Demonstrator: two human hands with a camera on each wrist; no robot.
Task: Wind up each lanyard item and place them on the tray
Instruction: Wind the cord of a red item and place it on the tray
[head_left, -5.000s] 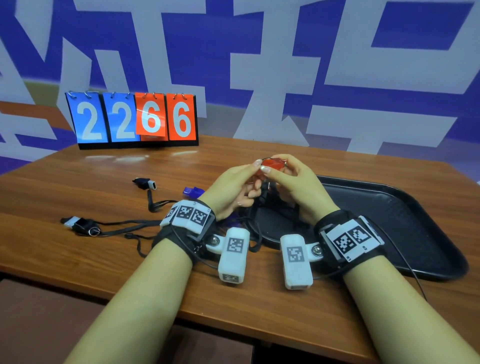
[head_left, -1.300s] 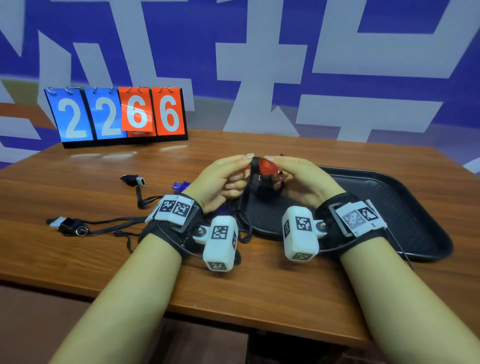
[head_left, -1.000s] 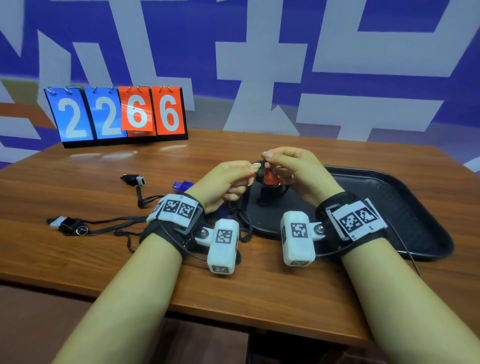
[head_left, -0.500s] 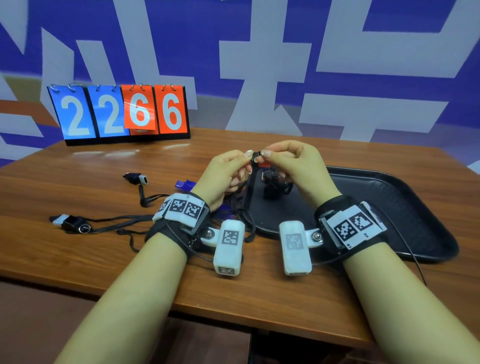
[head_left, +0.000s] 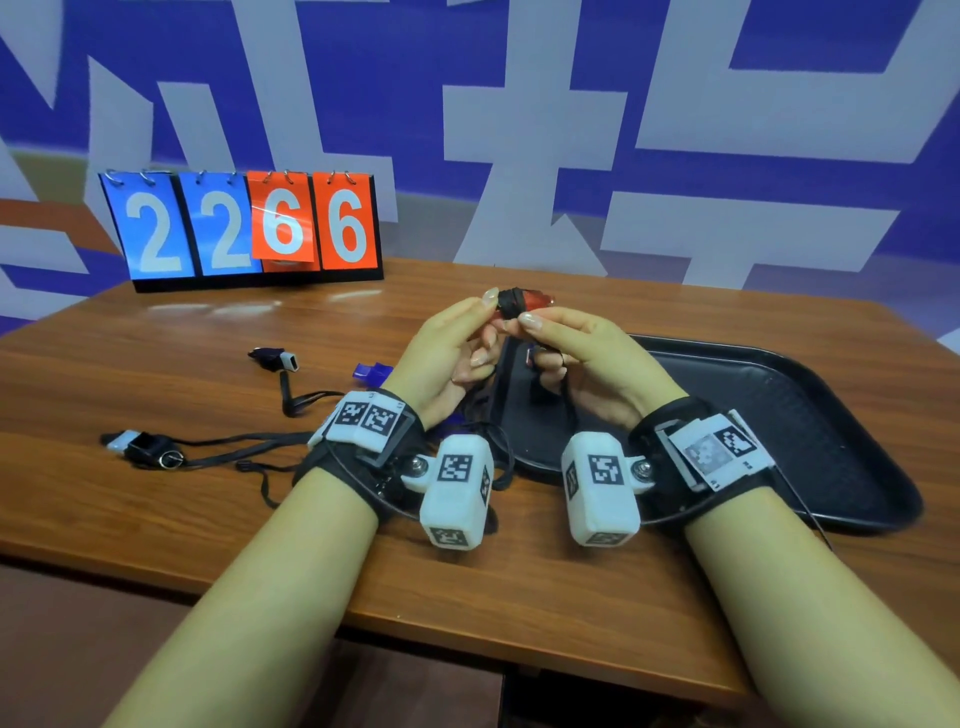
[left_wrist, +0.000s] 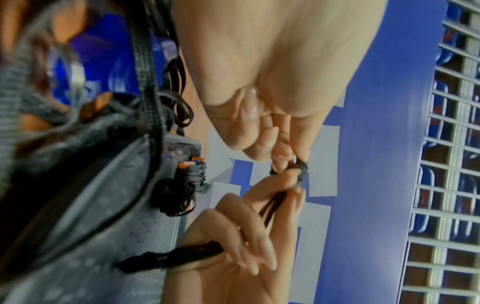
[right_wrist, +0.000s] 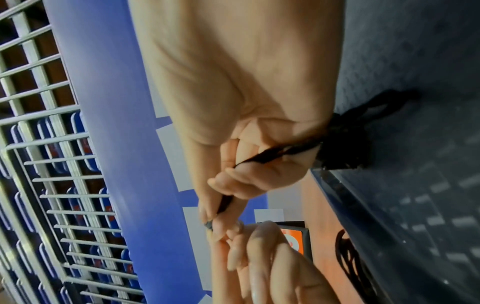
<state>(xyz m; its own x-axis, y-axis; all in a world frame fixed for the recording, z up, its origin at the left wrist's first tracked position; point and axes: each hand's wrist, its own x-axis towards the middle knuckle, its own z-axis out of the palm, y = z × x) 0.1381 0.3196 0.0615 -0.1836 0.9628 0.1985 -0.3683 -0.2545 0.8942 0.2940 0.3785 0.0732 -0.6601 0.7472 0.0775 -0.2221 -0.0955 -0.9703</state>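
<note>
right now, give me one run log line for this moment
step: winding cord on red item | left hand: pinches item | right hand: holds cord | tray: one wound item | table: three unwound

We read "2266" on the flip scoreboard (head_left: 241, 228) at ten o'clock on the table (head_left: 156, 374): white digits, two on blue cards, two on orange. The wristband markers carry no legible text.

Five lanyard items: red one (head_left: 524, 301) held, wound one (left_wrist: 182, 185) on tray (head_left: 810, 415), three on table (head_left: 156, 379). One tray. Four flip-number cards (head_left: 241, 223).
</note>
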